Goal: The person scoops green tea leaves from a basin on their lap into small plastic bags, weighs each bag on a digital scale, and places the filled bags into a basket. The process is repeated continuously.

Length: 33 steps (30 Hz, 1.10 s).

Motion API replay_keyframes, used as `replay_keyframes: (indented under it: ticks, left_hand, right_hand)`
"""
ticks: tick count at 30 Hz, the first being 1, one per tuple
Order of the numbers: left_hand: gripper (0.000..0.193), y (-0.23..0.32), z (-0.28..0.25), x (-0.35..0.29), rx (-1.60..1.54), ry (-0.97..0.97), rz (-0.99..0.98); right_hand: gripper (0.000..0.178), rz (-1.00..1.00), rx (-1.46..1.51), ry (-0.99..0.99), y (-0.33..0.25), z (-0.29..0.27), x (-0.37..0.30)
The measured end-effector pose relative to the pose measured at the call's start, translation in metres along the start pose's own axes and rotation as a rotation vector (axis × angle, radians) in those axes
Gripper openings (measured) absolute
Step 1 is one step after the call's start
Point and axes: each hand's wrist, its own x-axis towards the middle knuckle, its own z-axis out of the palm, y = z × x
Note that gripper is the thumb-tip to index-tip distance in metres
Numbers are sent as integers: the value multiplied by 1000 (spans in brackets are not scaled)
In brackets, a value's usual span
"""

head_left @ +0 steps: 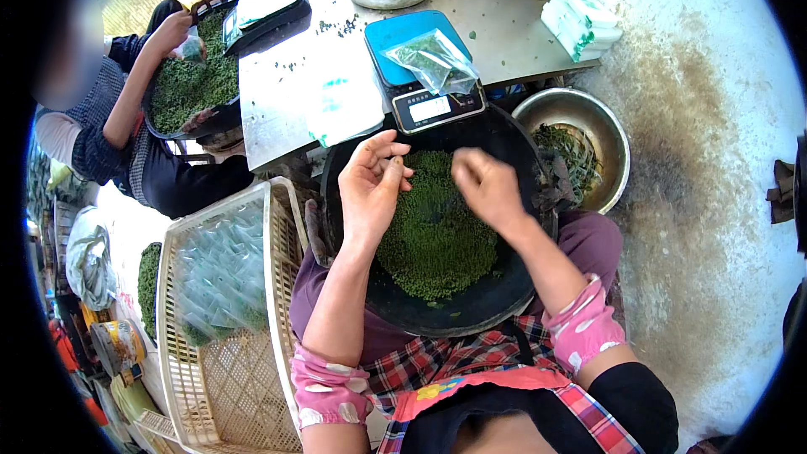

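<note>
A wide black basin (403,313) rests on my lap, holding a heap of small green grains (437,244) whose exact kind I cannot make out. Above the heap's left side is my left hand (374,185), palm turned inward, fingers loosely curled and apart, with nothing visible in it. Over the right side hovers my right hand (489,191), its fingers bent and smeared by motion, so what they hold, if anything, is unclear. Just beyond the basin stands a digital scale (437,109) with a blue top. On it lies a clear plastic bag (435,61) with some green contents.
A stack of flat bags (340,101) lies left of the scale on the metal table (277,105). At left stands a cream basket (273,286) of filled clear bags; at right, a steel bowl (618,147) with green scraps. A co-worker (92,134) sits by another basin of grains (197,88).
</note>
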Motion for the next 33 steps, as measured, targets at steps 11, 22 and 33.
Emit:
replay_keyframes:
  ticks: [11,22,33]
  left_hand:
    - [29,-27,4,-6,351,-245,-46]
    - [29,-39,8,-9,565,-399,-24]
    - [31,-50,7,-6,710,-453,-33]
  right_hand:
    - [32,86,54,-863,15,146,-120]
    - [25,133,130,-745,66,106,-120]
    - [26,296,158,-807,62,36,-85]
